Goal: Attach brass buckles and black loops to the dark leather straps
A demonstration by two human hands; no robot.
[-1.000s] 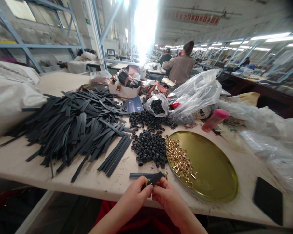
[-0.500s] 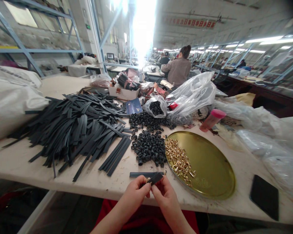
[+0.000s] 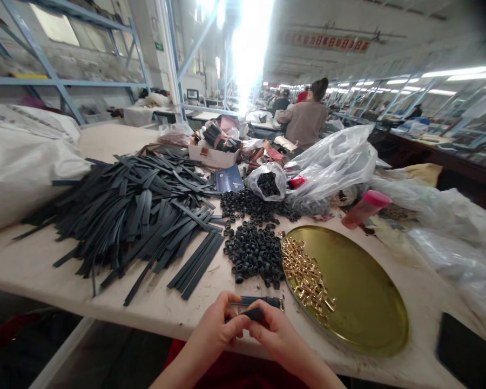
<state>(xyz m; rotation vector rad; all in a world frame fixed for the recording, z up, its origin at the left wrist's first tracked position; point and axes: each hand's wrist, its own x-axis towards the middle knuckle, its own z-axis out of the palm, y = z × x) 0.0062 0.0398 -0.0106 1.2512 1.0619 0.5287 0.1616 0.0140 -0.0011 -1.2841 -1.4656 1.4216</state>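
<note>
At the table's front edge, my left hand [image 3: 222,322] and my right hand [image 3: 276,328] are closed together on a short black strap [image 3: 254,313]. Thumbs and fingertips pinch it and cover most of its length. Just behind my fingers lies another black strap [image 3: 263,301], flat, with a gold piece at its right end. Beyond it is a heap of small black loops [image 3: 254,254]. To the right, a round gold tray [image 3: 360,292] bears many small gold buckles [image 3: 308,275] along its left side.
Long black strips [image 3: 133,216] are piled at left, with several laid side by side [image 3: 196,265] nearer me. A clear bag of loops [image 3: 267,183], a pink-lidded container [image 3: 366,209] and plastic bags [image 3: 336,167] stand behind. A dark flat device [image 3: 464,346] lies right. A person [image 3: 308,119] sits beyond.
The view has shifted, so the table things appear farther right and slightly lower. The strap in my hands has turned, and my fingers now cover more of it; the gold glint on it is hidden.
</note>
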